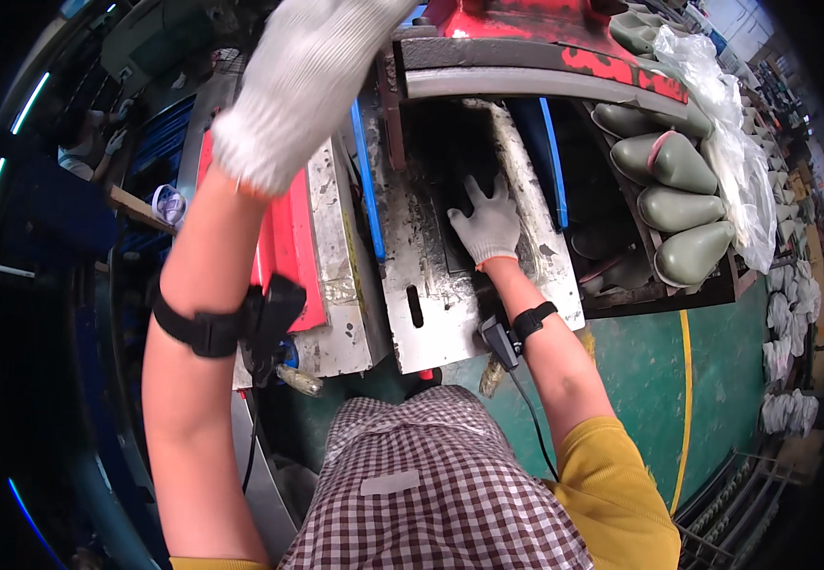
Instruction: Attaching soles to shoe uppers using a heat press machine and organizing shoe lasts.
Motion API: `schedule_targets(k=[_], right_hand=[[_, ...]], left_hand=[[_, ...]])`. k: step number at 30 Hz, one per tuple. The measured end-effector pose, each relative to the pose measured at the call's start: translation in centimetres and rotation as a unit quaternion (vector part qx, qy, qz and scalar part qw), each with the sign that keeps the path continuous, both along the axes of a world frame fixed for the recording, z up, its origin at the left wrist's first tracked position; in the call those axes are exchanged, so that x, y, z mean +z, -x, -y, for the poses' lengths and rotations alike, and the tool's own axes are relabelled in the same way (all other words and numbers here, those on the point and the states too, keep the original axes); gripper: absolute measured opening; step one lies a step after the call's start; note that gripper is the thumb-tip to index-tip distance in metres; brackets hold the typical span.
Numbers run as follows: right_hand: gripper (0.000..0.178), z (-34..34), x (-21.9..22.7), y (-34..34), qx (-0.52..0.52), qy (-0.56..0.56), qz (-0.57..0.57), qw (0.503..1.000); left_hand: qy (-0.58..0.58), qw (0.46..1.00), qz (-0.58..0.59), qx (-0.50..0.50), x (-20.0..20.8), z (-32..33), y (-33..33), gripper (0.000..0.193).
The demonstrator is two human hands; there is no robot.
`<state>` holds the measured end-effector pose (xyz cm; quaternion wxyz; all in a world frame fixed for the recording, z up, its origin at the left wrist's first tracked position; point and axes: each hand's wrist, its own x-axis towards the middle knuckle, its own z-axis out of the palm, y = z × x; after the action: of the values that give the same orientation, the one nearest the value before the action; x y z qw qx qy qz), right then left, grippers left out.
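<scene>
My left hand (312,81), in a white knit glove, reaches up to the top edge of the view beside a red machine head (535,21). Its fingers are cut off there, so what they touch cannot be seen. Lower down, my right hand (490,226), also in a white glove, is open with its fingers spread. It is over a dark flat surface (454,249) on a worn metal machine bed (421,347), beneath a heavy crossbar (526,78). Whether its palm presses on that surface is hard to tell. A blue upright bar (367,185) and another blue bar (554,166) flank it.
Grey-green rounded shoe-like pieces (682,209) fill a dark rack at the right, with clear plastic sheeting (739,161) over them. A red panel (288,252) stands left of the bed. Another person (84,152) works at far left. The floor (640,380) is green.
</scene>
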<state>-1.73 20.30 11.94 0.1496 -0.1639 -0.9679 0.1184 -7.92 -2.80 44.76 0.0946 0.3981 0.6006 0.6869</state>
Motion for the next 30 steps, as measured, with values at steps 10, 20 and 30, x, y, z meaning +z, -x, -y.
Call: schedule_targets(k=[10,20,30], right_hand=[[0.068,0.2,1.4,-0.4,-0.026,-0.002,0.024,0.999],[0.036,-4.1,2.0,-12.2,-0.127,0.339,-0.185,0.914],[0.034,1.9,-3.6,-29.6,-0.273,0.732,-0.025,0.623]], left_hand=[[0.256,0.946,-0.192,0.048,3.8,-6.7,3.1,0.057],[0.206,0.879,-0.361,0.232,-3.9,-8.1,1.9,0.048],[0.163,0.875,-0.407,0.205,-18.7,-7.3,-8.1,0.051]])
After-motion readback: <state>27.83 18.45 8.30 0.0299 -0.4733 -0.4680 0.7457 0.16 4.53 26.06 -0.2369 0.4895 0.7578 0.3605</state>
